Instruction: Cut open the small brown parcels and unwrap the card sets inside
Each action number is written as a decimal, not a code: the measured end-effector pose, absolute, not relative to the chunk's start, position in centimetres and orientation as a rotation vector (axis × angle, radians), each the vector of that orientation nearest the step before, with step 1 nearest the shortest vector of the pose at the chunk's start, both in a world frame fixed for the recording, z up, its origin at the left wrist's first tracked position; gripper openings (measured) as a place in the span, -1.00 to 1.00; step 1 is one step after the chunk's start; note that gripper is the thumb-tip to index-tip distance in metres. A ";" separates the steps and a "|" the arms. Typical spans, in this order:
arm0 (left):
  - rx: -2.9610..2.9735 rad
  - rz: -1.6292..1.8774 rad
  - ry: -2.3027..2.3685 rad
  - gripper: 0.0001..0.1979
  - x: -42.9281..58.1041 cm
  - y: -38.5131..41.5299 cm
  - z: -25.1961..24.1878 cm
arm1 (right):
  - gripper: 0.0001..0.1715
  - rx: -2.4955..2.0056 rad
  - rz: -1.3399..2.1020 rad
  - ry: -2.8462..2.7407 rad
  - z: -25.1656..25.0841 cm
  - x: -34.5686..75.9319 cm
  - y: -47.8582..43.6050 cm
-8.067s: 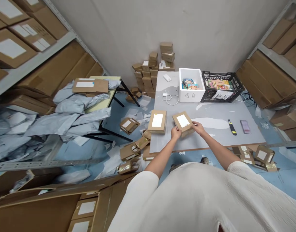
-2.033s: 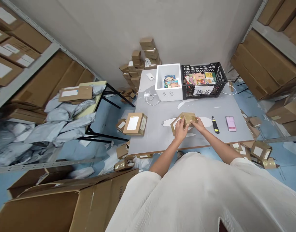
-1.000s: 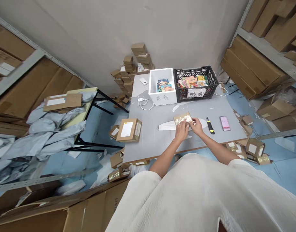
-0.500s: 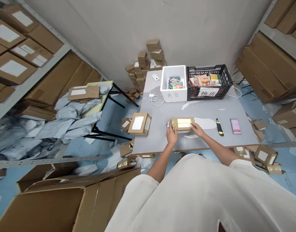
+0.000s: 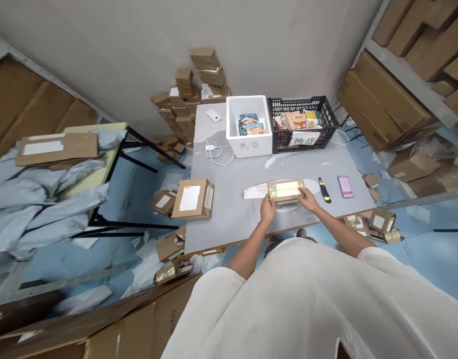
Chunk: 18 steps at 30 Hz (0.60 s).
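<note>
Head view: left hand (image 5: 268,209) and right hand (image 5: 309,199) grip the taped box (image 5: 286,189) by its ends (likely steadying it) flat on the grey table (image 5: 232,219).

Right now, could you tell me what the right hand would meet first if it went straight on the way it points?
The right hand points forward and left at the cardboard box, whose right end its fingers seem to touch. Past it lies bare table, then probably the white foam box.

The grey table (image 5: 236,174) is carrying a taped parcel (image 5: 286,190), a labelled cardboard box (image 5: 193,199), a white foam box (image 5: 249,144), a black crate (image 5: 301,142), a utility knife (image 5: 324,190), a phone (image 5: 345,186) and perhaps a charger (image 5: 210,148).
</note>
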<state>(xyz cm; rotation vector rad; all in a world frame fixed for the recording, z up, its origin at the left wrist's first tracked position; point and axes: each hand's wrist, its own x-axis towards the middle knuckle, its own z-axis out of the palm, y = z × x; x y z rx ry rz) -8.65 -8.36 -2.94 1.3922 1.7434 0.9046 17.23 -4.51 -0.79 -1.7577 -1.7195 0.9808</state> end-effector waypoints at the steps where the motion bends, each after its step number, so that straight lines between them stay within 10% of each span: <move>1: 1.401 0.885 1.732 -0.55 -8.0 -8.2 -2.9 | -0.37 -1.767 0.973 -1.708 -0.7 18.1 -4.5; 18: 1.867 0.680 1.722 -0.49 -2.3 -9.3 0.4 | -0.65 -2.051 0.966 -1.327 -4.4 30.1 -3.0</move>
